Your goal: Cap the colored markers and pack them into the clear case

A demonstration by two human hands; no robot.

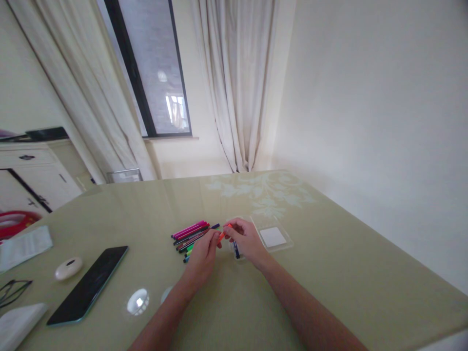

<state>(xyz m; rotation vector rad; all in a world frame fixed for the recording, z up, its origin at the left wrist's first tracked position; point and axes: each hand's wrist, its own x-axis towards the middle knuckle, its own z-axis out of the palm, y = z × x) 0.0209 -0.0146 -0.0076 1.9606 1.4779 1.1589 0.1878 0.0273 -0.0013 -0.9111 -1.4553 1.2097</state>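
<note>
Both my hands meet over the table around an orange felt-tip pen (224, 234). My left hand (205, 251) pinches its lower end, and the fingers of my right hand (245, 238) close on its upper end. Just left of my left hand lies a row of felt-tip pens (190, 231) in pink, black, brown and green, partly covered by that hand. Under my right hand sits a clear plastic case (239, 259) with a dark blue pen (236, 250) inside. Its transparent lid (287, 242), bearing a white label, lies folded open to the right.
On the left of the green table (329, 273) are a smartphone (89, 285), a small white oval case (68, 268), glasses (14, 292), a white box (22, 324) and a pale cloth or packet (25, 246). A wall borders the table on the right.
</note>
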